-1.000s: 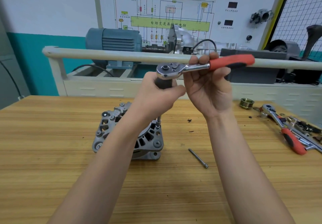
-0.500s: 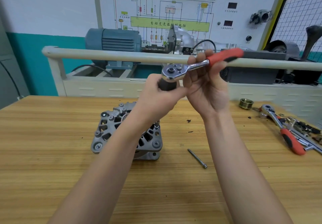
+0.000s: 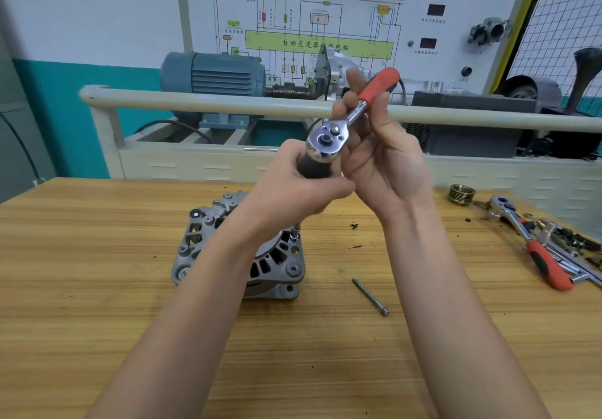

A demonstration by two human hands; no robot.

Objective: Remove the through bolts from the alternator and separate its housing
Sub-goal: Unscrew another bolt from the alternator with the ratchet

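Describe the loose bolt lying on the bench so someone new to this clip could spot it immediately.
Start at the grey alternator standing on the wooden workbench. Just to its right, between the person's forearms, lies the loose bolt. It is a long, thin metal rod lying alone and diagonally, far slimmer than the red-handled ratchet in the tool pile at the bench's right edge.

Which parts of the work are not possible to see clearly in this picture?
Head view only:
- Socket on the bolt head: the left hand and its wrist cover most of the extension; only its tip shows at the alternator.
- Alternator middle: hidden by the left forearm.
- Ratchet grip: the right hand covers part of the handle.
- Small parts at the right edge: cut off, too small.
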